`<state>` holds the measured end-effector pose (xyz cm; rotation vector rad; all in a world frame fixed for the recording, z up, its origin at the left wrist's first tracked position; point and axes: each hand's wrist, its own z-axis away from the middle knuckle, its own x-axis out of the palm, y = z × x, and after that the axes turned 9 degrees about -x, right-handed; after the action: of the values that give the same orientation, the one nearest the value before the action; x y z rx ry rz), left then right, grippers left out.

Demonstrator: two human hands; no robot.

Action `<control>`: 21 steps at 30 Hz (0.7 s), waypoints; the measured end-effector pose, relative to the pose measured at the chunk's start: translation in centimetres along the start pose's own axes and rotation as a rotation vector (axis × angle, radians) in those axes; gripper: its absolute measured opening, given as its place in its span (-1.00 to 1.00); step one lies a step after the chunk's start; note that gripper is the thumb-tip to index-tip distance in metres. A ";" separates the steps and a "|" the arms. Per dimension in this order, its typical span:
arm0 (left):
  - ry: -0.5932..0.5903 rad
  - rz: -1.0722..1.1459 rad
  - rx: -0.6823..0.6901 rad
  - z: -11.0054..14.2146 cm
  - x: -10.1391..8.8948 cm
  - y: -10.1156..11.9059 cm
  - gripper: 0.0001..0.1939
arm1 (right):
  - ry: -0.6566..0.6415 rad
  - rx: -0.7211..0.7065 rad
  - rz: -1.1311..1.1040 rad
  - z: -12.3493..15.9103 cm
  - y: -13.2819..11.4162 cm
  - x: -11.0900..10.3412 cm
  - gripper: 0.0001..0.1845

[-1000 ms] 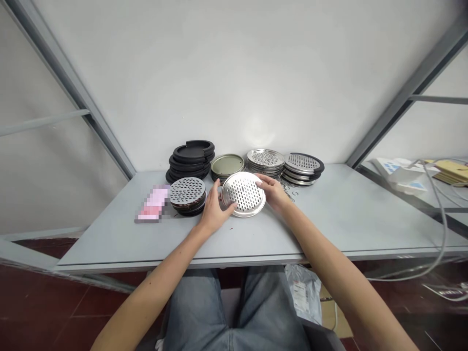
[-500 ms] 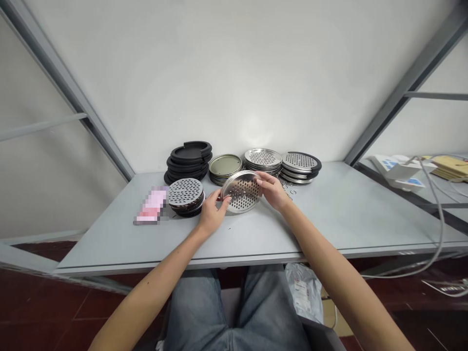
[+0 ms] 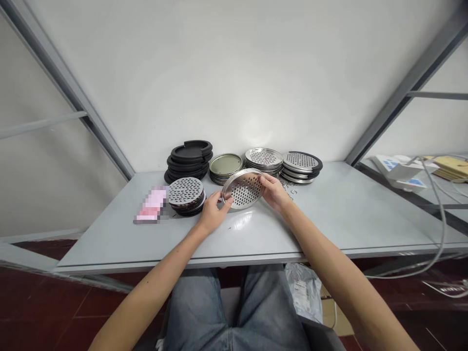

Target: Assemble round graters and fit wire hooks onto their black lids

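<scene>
Tilting perforated steel disc between hands

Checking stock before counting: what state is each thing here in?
Perforated steel disc: tilted, held up between both hands
Left hand: fingers on the disc's lower rim
Right hand: clasping the disc's right edge
Black ring stack: piled flat, top ring notched
Front perforated stack: piled flat
Olive-faced disc stack: piled flat
Steel perforated stack: piled flat
Black-rimmed perforated stack: piled, edges staggered

there's the silver disc, dotted all over with dark holes, right beside those matte black rings!
</scene>
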<state>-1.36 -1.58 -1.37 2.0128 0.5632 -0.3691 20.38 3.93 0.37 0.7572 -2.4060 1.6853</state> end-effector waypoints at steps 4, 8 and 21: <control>0.040 -0.020 0.093 0.1 -0.3 0.3 -0.81 | -0.034 -0.029 0.063 0.0 -0.3 0.0 -0.71; 0.104 -0.046 0.217 0.3 -0.6 0.4 -0.89 | -0.058 -0.138 0.126 -0.2 -0.3 -0.2 -0.72; 0.139 -0.251 0.289 0.3 -0.6 -0.6 -0.71 | -0.115 -0.507 0.784 0.2 0.0 -1.0 -0.51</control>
<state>-2.25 -1.74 -1.69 2.2617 0.8968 -0.4873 21.27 4.07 -0.09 -0.2059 -3.2542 1.0669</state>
